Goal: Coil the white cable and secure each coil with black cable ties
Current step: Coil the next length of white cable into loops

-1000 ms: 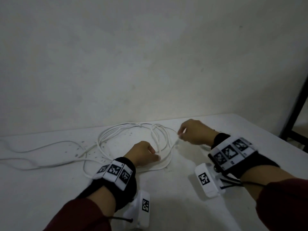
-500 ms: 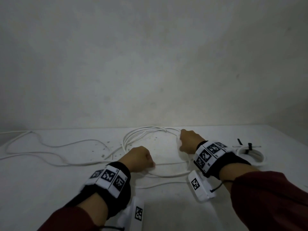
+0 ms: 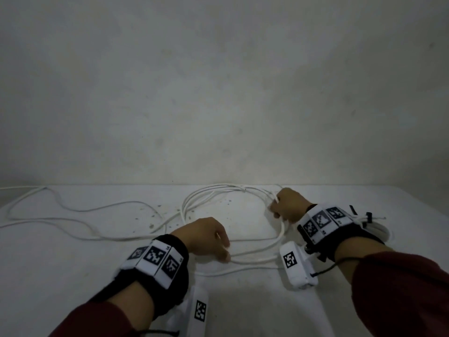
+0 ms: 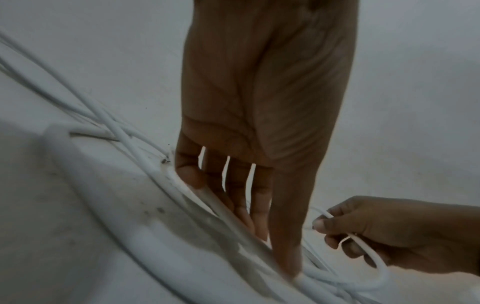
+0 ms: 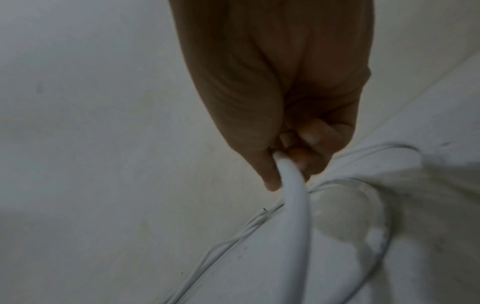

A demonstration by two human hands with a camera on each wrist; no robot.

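Observation:
Several loose loops of the white cable [image 3: 218, 192] lie on the white table [image 3: 73, 276]. My left hand [image 3: 206, 235] sits at the near left of the loops, its fingers and thumb closed on the near strands; the left wrist view shows the fingertips [image 4: 241, 205] down on the white cable [image 4: 145, 156]. At the right side of the loops my right hand [image 3: 286, 207] pinches one strand. The right wrist view shows that white cable [image 5: 293, 197] coming out between thumb and fingers [image 5: 311, 135]. The right hand [image 4: 389, 236] also appears in the left wrist view.
The rest of the cable [image 3: 97, 210] trails off in slack curves to the table's left edge. A finished white coil [image 3: 380, 231] with black ties [image 3: 368, 216] lies behind my right wrist. A bare wall [image 3: 218, 93] stands right behind the table.
The head view has swung, bringing the tied coil into sight at the right. The loops have spread wider as my right hand drew its strand rightward. The left hand stays on the near strands.

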